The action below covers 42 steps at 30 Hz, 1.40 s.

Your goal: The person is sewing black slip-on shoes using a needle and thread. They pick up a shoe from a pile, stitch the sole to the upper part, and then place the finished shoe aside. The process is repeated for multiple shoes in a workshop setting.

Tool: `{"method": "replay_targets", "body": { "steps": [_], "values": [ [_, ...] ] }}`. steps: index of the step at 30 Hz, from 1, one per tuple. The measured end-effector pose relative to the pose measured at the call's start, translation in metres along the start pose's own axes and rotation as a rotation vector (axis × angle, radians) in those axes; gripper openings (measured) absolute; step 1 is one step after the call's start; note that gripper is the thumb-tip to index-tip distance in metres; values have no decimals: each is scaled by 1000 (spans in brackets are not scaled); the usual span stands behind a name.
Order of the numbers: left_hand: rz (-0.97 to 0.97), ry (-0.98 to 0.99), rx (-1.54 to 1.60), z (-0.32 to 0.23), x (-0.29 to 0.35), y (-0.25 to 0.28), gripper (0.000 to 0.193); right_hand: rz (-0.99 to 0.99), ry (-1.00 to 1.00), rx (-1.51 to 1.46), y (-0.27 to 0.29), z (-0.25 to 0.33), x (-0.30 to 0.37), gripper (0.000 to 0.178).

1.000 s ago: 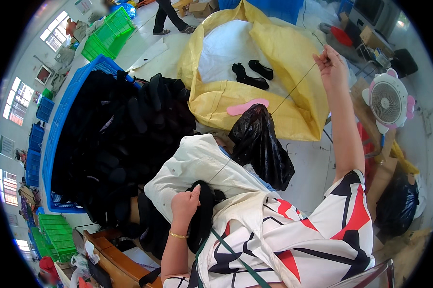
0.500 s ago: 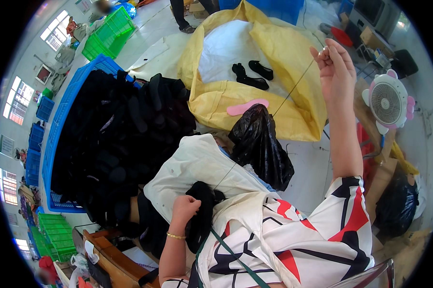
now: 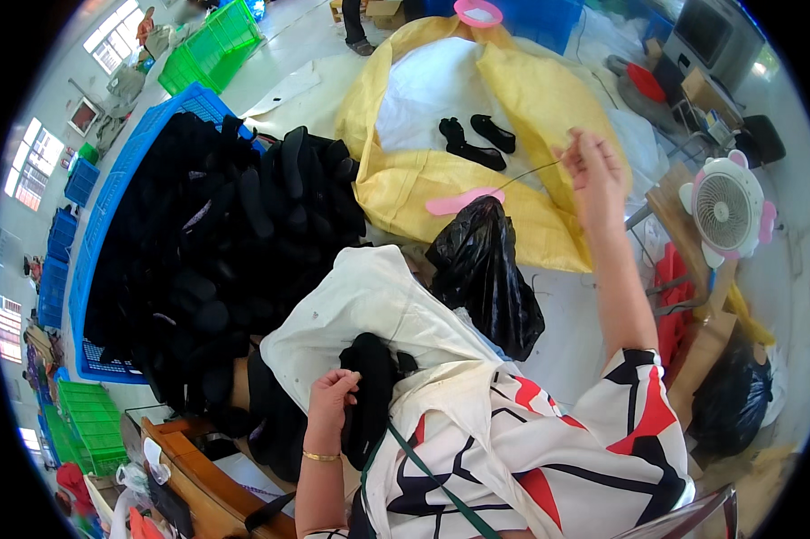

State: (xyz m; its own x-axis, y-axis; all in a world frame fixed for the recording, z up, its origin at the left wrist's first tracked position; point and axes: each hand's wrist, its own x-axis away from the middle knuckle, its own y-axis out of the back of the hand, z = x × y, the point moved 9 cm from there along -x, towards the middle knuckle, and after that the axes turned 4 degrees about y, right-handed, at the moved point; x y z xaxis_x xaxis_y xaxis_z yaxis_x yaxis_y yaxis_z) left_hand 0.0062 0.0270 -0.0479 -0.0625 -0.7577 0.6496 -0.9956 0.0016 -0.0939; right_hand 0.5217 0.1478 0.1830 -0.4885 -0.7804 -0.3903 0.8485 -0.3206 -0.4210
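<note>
My left hand (image 3: 333, 395) pinches the edge of a black cloth shoe (image 3: 369, 386) that rests on the white apron (image 3: 369, 278) over my lap. My right hand (image 3: 595, 180) is raised out to the right, fingers closed on a thin dark thread (image 3: 532, 171). From my fingers the thread sags back toward the shoe; part of it is lost against the things behind. A needle cannot be made out. Just beyond my knees stands a crumpled black plastic bag (image 3: 490, 278).
At my left, a blue crate (image 3: 108, 234) overflows with black shoes (image 3: 234, 207). Ahead, a large yellow sack (image 3: 405, 184) lies spread open with two black shoes (image 3: 472, 144) and a pink sole-shaped piece (image 3: 463, 201). A fan (image 3: 724, 205) stands right. Another person's leg (image 3: 355, 22) shows far ahead.
My right hand has come down and slightly left, and the taut thread has gone slack. My left hand still pinches the shoe, moved slightly left. A pink round thing shows behind the sack.
</note>
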Motion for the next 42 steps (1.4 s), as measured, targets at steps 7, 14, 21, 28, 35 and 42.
{"method": "replay_targets", "body": {
  "steps": [7, 14, 21, 28, 35, 42],
  "values": [
    [50, -33, 469, 26, -11, 14, 7, 241, -405, 206, -56, -129, 81, 24],
    [-15, 92, 724, 23, 7, -6, 6, 147, -477, 325, 11, -164, 105, 28],
    [100, 138, 641, 22, 14, -6, 11, -131, -573, 289, 143, -213, 99, 22],
    [-82, -40, 3, 3, 25, 8, 14, 561, -586, 461, -62, -209, 180, 11],
    [-226, -255, -283, -8, 27, 17, 15, 1364, 15, 555, -240, -163, 295, 9],
    [-182, -246, -198, -5, 21, 15, 11, 1397, 67, 632, -261, -206, 303, 8]
  ]
}}
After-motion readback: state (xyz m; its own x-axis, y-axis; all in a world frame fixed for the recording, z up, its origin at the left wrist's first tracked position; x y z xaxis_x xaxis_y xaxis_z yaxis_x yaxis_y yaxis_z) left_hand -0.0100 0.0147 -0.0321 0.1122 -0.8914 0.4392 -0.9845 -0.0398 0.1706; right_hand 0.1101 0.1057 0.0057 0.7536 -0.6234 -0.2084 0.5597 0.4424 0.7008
